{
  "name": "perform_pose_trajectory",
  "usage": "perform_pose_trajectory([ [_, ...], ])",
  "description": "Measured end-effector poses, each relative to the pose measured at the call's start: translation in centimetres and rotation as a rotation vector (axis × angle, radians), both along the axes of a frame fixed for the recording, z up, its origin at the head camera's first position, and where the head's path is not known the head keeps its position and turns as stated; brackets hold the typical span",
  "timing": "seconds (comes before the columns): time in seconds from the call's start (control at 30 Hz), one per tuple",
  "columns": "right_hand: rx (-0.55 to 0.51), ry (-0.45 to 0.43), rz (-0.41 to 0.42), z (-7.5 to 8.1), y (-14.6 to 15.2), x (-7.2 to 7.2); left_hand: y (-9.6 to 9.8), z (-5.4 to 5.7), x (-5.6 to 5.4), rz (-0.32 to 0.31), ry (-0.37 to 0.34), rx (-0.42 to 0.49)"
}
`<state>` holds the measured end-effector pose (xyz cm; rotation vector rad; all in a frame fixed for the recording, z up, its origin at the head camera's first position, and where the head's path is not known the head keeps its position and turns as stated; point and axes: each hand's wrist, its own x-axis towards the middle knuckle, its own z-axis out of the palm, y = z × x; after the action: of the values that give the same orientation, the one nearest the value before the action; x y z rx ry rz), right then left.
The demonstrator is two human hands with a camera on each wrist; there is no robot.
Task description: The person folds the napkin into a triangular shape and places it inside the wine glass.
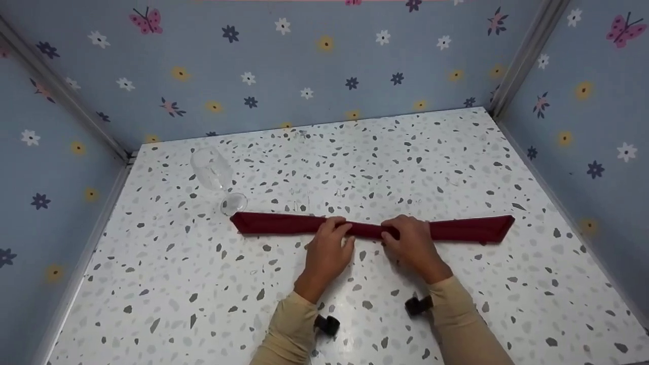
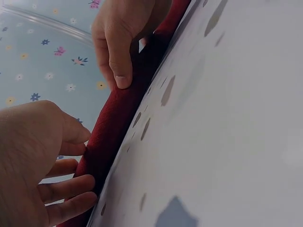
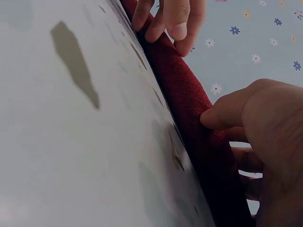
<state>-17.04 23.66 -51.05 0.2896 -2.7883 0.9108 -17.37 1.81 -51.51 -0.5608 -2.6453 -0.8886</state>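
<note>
A dark red cloth roll [image 1: 471, 229], slim in the middle with wider slanted ends, lies across the speckled table. My left hand [image 1: 329, 253] is left of its middle; the fingertips touch the cloth, and the thumb seems clear of it. On the other side of the middle, my right hand [image 1: 413, 248] grips the roll, its thumb pressing the cloth [image 3: 189, 104] and the fingers partly hidden behind. A short stretch of cloth shows between the hands. Close behind the left end, a clear stemmed glass [image 1: 210, 170] appears to stand upright.
The white speckled tabletop [image 1: 395, 157] is bordered by blue panels [image 1: 304, 61] with flowers and butterflies at the back and both sides. Metal strips join the panels at the corners. A small black device sits at each wrist.
</note>
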Motion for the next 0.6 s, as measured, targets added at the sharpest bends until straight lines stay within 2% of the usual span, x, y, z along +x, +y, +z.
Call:
perform_pose_trajectory([
  [0.17,-0.010,0.007,0.026,0.0,0.5,-0.2,1.6,0.4,-0.5,0.034,0.033,-0.070],
  [0.33,-0.025,0.060,0.031,0.2,0.5,-0.2,2.9,1.1,-0.9,0.051,0.024,-0.135],
  [0.5,-0.030,0.087,0.073,-0.3,0.5,0.3,3.4,0.6,-0.3,0.068,0.029,-0.162],
  [0.6,-0.041,0.090,0.070,-0.3,0.5,0.4,3.3,0.4,-0.3,0.055,0.043,-0.167],
])
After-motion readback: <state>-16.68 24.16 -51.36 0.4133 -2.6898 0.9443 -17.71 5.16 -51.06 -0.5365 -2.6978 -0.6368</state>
